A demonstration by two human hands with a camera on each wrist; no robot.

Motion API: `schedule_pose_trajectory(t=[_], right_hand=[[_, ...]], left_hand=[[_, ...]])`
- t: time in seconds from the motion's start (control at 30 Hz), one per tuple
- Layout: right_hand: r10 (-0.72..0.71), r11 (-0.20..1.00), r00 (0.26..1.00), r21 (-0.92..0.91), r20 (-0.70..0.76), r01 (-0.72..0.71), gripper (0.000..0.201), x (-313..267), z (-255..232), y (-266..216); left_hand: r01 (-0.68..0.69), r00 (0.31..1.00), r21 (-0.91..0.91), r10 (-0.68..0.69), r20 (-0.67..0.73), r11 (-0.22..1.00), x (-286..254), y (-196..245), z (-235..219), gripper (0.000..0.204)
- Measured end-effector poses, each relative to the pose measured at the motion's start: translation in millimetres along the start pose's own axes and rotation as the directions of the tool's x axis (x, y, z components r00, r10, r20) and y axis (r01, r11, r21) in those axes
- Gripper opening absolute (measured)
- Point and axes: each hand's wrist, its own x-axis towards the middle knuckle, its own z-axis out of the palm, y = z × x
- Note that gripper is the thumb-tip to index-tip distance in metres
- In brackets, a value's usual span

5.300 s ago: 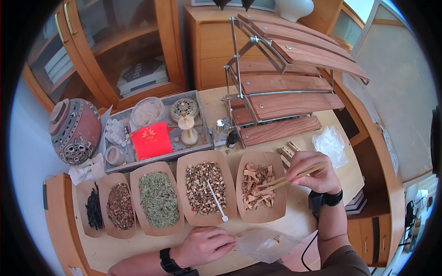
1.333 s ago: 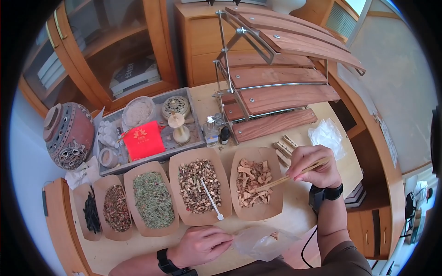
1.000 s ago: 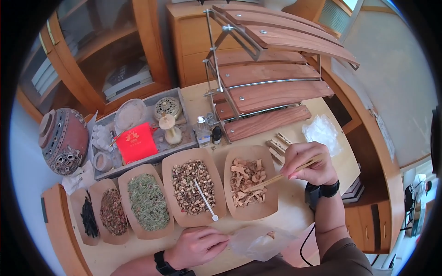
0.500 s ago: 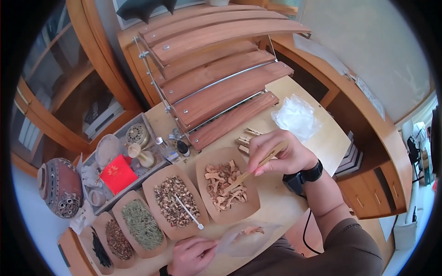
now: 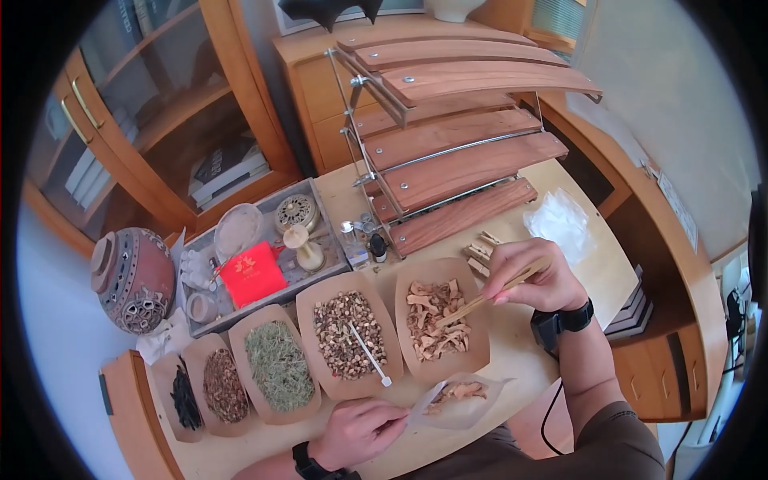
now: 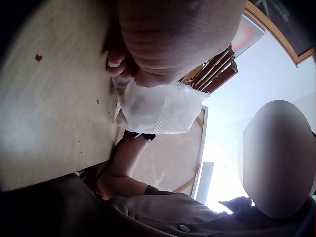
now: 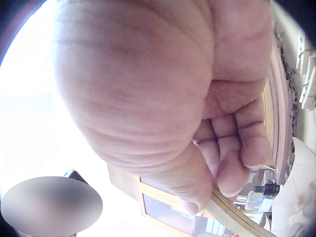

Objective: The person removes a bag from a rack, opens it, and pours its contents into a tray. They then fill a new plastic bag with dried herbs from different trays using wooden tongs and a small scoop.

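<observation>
My right hand (image 5: 540, 276) holds bamboo tweezers (image 5: 472, 306) between thumb and fingers; their tips are among pale dried slices (image 5: 436, 344) in the rightmost kraft paper tray (image 5: 478, 352). The right wrist view shows the thumb pressed on the tweezers (image 7: 237, 217), with the other fingers curled. At the table's front edge, my left hand (image 5: 360, 430) pinches the side of a translucent bag (image 5: 448, 416). Its mouth gapes, and several similar slices (image 5: 460, 392) show inside. In the left wrist view the bag (image 6: 158, 108) hangs from the fingertips.
Several more paper trays of dried herbs stand leftward, including green stems (image 5: 280, 364); a white scoop (image 5: 368, 352) lies across one. Behind are a grey tray (image 5: 336, 240) with a red packet (image 5: 254, 274), small bottles (image 5: 376, 246), a slatted wooden rack (image 5: 472, 168), clothespins (image 5: 480, 252) and plastic bags (image 5: 558, 226).
The head view swung right, then partly back. The bag's mouth has opened wider toward the camera, showing more slices inside. The right hand keeps the tweezers at the rightmost tray.
</observation>
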Motion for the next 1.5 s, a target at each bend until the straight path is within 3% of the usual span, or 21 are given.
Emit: schedule_pose_trajectory(t=[0.73,1.03,1.13,1.23,1.27,1.33,1.4,1.5], right_hand=[[0.085,0.996,0.992,-0.026,0.095,-0.083,0.015,3.0,-3.8,6.9],[0.110,0.994,0.993,0.026,-0.053,-0.109,0.013,0.4,-0.5,7.4],[0.177,0.972,0.976,0.180,-0.129,-0.152,0.014,-2.5,-0.3,7.0],[0.015,0.875,0.979,0.476,-0.203,0.085,0.018,-7.7,0.9,6.2],[0.024,0.875,0.979,0.478,-0.203,0.078,0.018,-7.8,2.1,3.7],[-0.114,0.792,0.981,0.582,-0.154,0.184,0.017,-7.7,3.7,-1.6],[-0.139,0.786,0.978,0.583,-0.158,0.206,0.017,-7.1,8.1,-7.0],[-0.243,0.781,0.969,0.583,-0.044,0.222,0.018,-7.5,10.0,-12.1]], left_hand=[[-0.022,1.000,-0.014,0.022,0.016,1.000,-2.9,-6.8,2.8,0.013],[-0.006,1.000,-0.030,0.006,0.014,1.000,-1.5,-5.1,2.4,0.013],[-0.023,1.000,-0.034,0.023,0.003,0.999,-2.4,-6.5,3.1,0.013],[-0.023,1.000,-0.024,0.023,0.002,0.999,-2.9,-7.5,3.4,0.014],[-0.018,1.000,-0.030,0.018,0.004,0.999,-2.8,-7.2,3.5,0.014],[-0.018,1.000,-0.023,0.019,0.002,1.000,-2.0,-5.9,2.5,0.015],[-0.006,1.000,-0.027,0.007,0.008,1.000,-1.7,-4.7,2.1,0.015],[0.002,1.000,-0.026,-0.002,0.009,1.000,-0.3,-3.2,1.6,0.014]])
